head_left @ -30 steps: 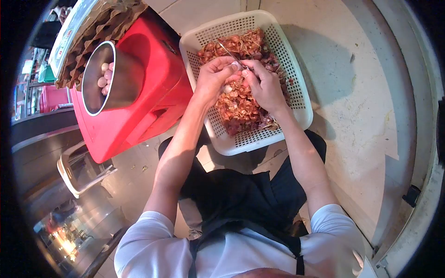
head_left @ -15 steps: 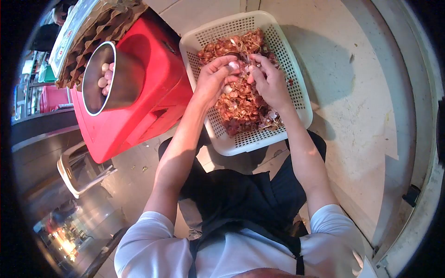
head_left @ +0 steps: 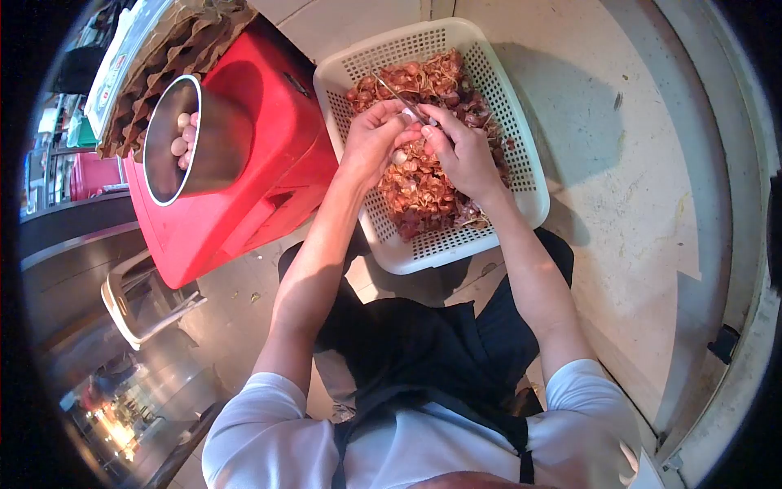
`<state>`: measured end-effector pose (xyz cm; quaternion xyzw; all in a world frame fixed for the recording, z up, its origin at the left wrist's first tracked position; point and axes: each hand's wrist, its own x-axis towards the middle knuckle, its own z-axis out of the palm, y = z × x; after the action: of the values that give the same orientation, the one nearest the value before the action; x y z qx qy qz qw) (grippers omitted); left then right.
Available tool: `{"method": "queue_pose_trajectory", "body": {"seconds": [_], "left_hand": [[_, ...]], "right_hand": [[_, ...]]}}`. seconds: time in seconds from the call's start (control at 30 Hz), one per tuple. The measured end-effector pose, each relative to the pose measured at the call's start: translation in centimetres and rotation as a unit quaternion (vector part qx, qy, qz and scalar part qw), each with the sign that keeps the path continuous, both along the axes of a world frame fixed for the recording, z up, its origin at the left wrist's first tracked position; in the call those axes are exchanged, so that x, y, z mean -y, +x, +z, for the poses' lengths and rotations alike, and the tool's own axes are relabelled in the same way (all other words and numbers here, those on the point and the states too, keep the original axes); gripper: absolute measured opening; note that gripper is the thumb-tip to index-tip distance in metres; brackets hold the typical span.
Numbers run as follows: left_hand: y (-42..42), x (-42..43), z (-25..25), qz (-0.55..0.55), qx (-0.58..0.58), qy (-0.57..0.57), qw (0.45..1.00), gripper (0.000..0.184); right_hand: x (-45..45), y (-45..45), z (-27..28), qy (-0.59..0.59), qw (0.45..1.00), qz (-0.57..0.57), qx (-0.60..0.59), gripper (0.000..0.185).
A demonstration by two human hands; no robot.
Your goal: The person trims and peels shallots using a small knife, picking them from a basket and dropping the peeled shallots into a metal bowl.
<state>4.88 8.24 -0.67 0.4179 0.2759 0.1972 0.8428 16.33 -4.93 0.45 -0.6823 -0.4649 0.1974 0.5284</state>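
Observation:
My left hand (head_left: 371, 145) is closed with a pale pinkish shallot (head_left: 409, 115) pinched at its fingertips. A small knife (head_left: 394, 89) is in my closed right hand (head_left: 467, 156), its thin blade pointing up and to the left past the shallot. Both hands are close together over a white perforated plastic basket (head_left: 533, 175). Beneath them the basket holds reddish-brown shallots and loose papery skins (head_left: 423, 191). The knife's handle is mostly hidden by my right fingers.
Left of the basket, a metal bowl (head_left: 221, 147) with several peeled shallots (head_left: 181, 145) stands tilted in view on a red plastic box (head_left: 273, 175). Brown egg trays (head_left: 175, 61) lie behind it. A pale wall panel (head_left: 627, 269) runs along the right.
The knife blade now shows clearly above the fingers, angled up and left. My right hand has turned and shifted slightly downward and left; my left hand stays nearly in place.

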Motion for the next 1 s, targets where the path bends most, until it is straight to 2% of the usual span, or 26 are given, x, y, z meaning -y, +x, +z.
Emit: {"method": "queue_pose_trajectory", "body": {"seconds": [0.23,0.33,0.53,0.63,0.73,0.83,1.0], "left_hand": [[0.2,0.1,0.6,-0.014,-0.003,0.006,1.0,0.021],[0.1,0.0,0.6,-0.029,-0.001,0.006,1.0,0.02],[-0.3,-0.3,0.4,-0.062,-0.006,-0.001,0.998,0.022],[-0.1,-0.1,0.5,-0.041,0.011,-0.039,0.998,0.022],[-0.2,-0.6,-0.1,-0.031,0.038,-0.048,0.998,0.02],[-0.5,-1.0,-0.6,-0.049,0.05,-0.046,0.996,0.019],[-0.3,-0.5,0.3,-0.062,0.05,-0.053,0.995,0.021]], "right_hand": [[0.0,0.2,0.5,0.019,1.0,-0.009,0.013,0.029],[0.1,0.2,0.7,-0.008,1.0,-0.013,-0.003,0.028],[-0.2,0.7,-0.1,0.047,0.997,-0.036,0.055,0.028],[0.3,0.8,1.2,-0.038,0.998,-0.011,-0.043,0.035],[0.3,0.1,0.6,-0.033,0.995,0.016,-0.093,0.038],[0.2,0.0,0.4,-0.05,0.995,0.021,-0.085,0.041],[0.1,0.1,0.4,-0.001,0.998,0.002,-0.056,0.033]]}}
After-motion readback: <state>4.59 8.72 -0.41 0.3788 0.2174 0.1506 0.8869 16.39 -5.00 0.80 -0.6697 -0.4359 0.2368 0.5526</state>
